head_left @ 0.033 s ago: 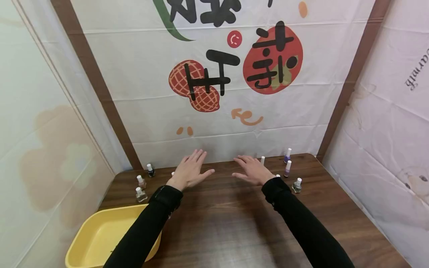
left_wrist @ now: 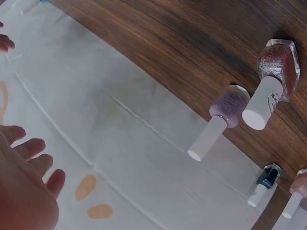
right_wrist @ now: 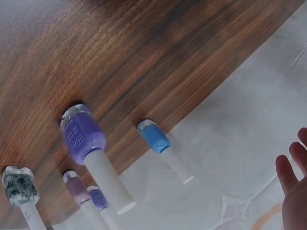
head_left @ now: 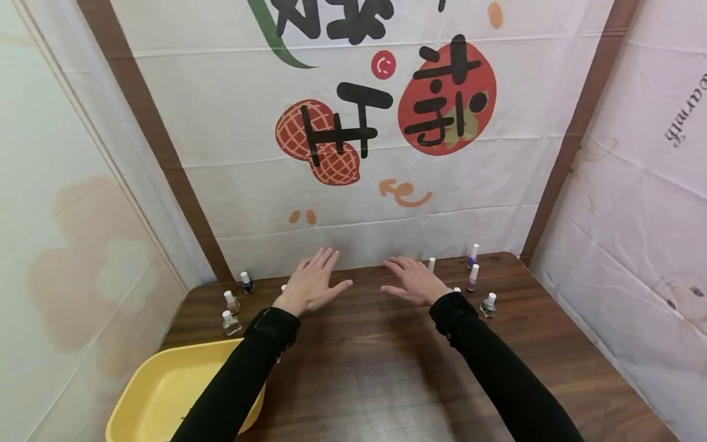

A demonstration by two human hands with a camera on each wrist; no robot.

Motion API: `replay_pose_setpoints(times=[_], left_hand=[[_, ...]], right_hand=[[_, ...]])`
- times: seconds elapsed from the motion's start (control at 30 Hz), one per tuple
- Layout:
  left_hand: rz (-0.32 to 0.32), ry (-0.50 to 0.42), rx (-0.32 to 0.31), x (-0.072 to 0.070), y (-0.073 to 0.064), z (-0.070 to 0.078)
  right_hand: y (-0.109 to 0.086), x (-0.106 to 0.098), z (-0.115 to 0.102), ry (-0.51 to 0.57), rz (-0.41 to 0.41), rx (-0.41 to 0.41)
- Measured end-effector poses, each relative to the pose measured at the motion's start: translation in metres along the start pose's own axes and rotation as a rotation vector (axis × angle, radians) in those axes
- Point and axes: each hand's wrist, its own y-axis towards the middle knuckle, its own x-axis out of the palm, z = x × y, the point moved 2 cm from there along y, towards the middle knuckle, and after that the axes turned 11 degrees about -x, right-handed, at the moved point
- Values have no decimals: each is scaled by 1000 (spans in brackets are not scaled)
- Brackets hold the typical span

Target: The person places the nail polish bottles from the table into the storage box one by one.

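My left hand (head_left: 312, 282) is held over the back of the table with its fingers straight and thumb spread, holding nothing. Across from it, my right hand (head_left: 415, 281) is likewise outstretched and holds nothing. Near the left hand, the left wrist view shows a lilac nail polish bottle (left_wrist: 229, 109), a reddish glitter nail polish bottle (left_wrist: 278, 64) and a dark teal one (left_wrist: 269, 176). In the right wrist view a purple nail polish bottle (right_wrist: 82, 136), a blue nail polish bottle (right_wrist: 154, 138) and a green-flecked nail polish bottle (right_wrist: 20, 187) stand near the right hand. White caps top them all.
At the table's left front is a yellow basin (head_left: 140, 383), partly covered by my left sleeve (head_left: 237, 374). A clear nail polish bottle (head_left: 231, 323) stands just behind it. A printed cloth (head_left: 248, 190) hangs along the back edge of the wooden table (head_left: 353, 380), with more cloth at both sides.
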Motion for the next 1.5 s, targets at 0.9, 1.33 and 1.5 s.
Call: replay_pose_setpoints(times=[0.9,1.33,1.5], left_hand=[[-109,-24,-45,5,-23,-2],[-150,-56,-19,-4,-29,-9],[-177,-97,-13,-3,-46,-17]], right_hand=[[-3,4,-18,91,-86,98],[0,8,-29,288,25,170],[1,15,-49,431,77,185]])
